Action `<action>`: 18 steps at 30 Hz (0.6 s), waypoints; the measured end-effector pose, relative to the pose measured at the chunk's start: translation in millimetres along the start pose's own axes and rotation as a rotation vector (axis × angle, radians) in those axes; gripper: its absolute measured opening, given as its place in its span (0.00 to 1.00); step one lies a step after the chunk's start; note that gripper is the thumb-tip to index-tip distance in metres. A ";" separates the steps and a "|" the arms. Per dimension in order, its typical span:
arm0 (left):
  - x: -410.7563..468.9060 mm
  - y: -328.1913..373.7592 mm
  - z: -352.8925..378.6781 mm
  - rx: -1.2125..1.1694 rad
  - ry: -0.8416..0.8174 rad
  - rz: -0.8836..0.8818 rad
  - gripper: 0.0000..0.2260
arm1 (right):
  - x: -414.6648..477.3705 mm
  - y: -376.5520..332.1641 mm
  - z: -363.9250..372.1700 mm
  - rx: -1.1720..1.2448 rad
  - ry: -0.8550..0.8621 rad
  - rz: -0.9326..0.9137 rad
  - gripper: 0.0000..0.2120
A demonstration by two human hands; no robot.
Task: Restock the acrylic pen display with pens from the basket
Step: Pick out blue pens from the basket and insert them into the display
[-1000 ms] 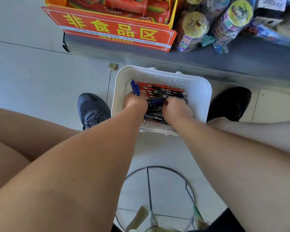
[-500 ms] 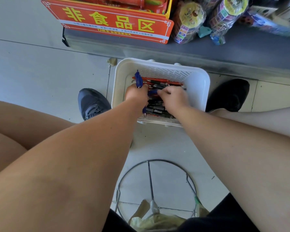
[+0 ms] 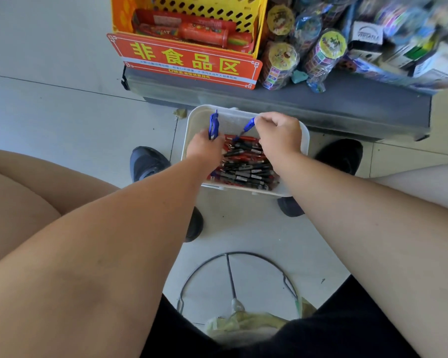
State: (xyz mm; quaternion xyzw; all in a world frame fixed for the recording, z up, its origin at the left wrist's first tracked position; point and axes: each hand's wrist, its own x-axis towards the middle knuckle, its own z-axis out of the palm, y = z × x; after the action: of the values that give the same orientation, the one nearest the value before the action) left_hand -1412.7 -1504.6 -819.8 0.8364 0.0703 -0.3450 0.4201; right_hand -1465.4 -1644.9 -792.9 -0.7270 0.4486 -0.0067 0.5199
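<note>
A white plastic basket (image 3: 192, 125) stands on the floor between my feet, holding several black and red pens (image 3: 246, 166). My left hand (image 3: 203, 148) grips a small bunch of blue pens (image 3: 213, 125) that stick up above the basket's left side. My right hand (image 3: 278, 133) is raised over the basket's far right part and pinches one blue pen (image 3: 247, 126), whose tip slants down toward the pile. The acrylic pen display is not in view.
A grey low shelf (image 3: 282, 99) runs behind the basket, with a red sign (image 3: 186, 60), a yellow crate (image 3: 192, 11) and wrapped toys (image 3: 321, 50). My shoes (image 3: 146, 161) flank the basket. A wire ring stand (image 3: 233, 280) lies on the floor near me.
My right hand has lifted out of the pile with a blue pen pinched in it. My left hand has risen a little with its blue pens. The view has tilted up.
</note>
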 end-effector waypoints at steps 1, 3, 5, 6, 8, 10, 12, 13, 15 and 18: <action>-4.5 1.8 -1.9 0.000 0.000 0.023 0.07 | -3.5 -5.0 -2.2 0.004 -0.002 -0.024 0.09; -14.4 8.9 -4.5 -0.012 0.009 0.070 0.08 | -9.8 -13.0 -6.2 0.016 -0.007 -0.043 0.10; -25.7 18.0 -6.1 0.006 0.012 0.134 0.09 | -15.5 -17.7 -10.9 0.041 -0.015 -0.061 0.10; -31.5 22.8 -6.5 0.030 0.002 0.169 0.09 | -18.9 -20.1 -14.3 0.046 -0.025 -0.077 0.09; -42.5 31.9 -6.6 0.069 -0.021 0.231 0.08 | -24.0 -23.9 -21.5 0.057 -0.059 -0.123 0.08; -51.7 38.6 -6.8 0.081 -0.022 0.272 0.08 | -29.8 -31.1 -29.2 0.079 -0.096 -0.145 0.07; -60.3 44.0 -7.7 0.057 -0.006 0.283 0.07 | -35.5 -39.3 -37.3 0.128 -0.129 -0.155 0.07; -64.9 47.3 -8.6 0.038 0.002 0.288 0.06 | -37.8 -43.4 -40.9 0.146 -0.138 -0.164 0.08; -74.8 57.4 -11.9 0.023 0.021 0.311 0.06 | -41.4 -51.9 -48.6 0.183 -0.146 -0.186 0.08; -90.8 88.0 -26.1 -0.042 0.051 0.382 0.03 | -47.8 -69.3 -64.0 0.279 -0.164 -0.247 0.10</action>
State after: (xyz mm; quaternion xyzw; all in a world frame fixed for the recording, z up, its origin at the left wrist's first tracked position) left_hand -1431.6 -1525.4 -693.8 0.8339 -0.0720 -0.2361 0.4936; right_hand -1479.7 -1657.5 -688.9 -0.6955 0.3071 -0.0733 0.6454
